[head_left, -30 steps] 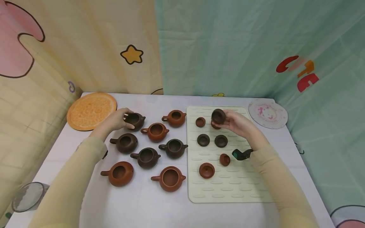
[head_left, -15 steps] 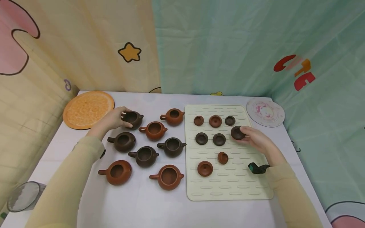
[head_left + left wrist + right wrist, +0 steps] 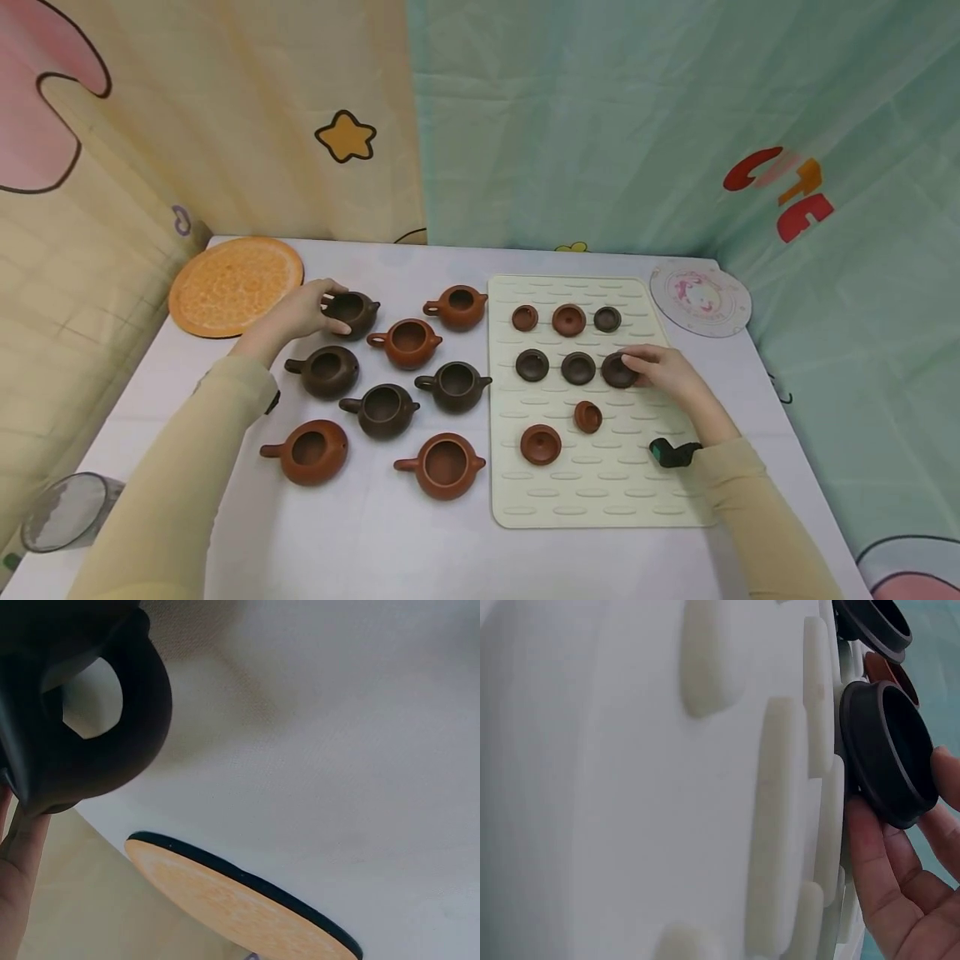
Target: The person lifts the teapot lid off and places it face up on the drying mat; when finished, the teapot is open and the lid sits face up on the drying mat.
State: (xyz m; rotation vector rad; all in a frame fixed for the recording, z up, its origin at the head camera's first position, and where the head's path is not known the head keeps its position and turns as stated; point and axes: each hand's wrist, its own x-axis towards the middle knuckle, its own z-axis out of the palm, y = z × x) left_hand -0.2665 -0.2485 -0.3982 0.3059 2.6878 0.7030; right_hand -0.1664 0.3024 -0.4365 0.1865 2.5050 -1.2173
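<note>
My left hand point(image 3: 332, 308) grips a dark brown lidless teapot point(image 3: 354, 312) at the back left of a group of several teapots. In the left wrist view the pot's looped handle point(image 3: 112, 727) fills the top left, with a fingertip point(image 3: 16, 855) below it. My right hand point(image 3: 632, 369) holds a dark round lid point(image 3: 618, 370) that rests on the cream ribbed mat point(image 3: 600, 492), at the right end of the middle row. In the right wrist view the fingers point(image 3: 889, 892) curl round the lid's point(image 3: 889, 754) rim against the mat point(image 3: 630, 787).
Several other lids lie on the mat, brown and dark, such as a large one point(image 3: 541, 444). An orange round plate point(image 3: 236, 285) sits at the back left, a white patterned disc point(image 3: 701, 297) at the back right. A glass point(image 3: 63, 512) stands at the near left edge.
My right hand brought the dark lid down from above the mat's back row and set it at the right end of the middle row. The left hand stayed on its teapot.
</note>
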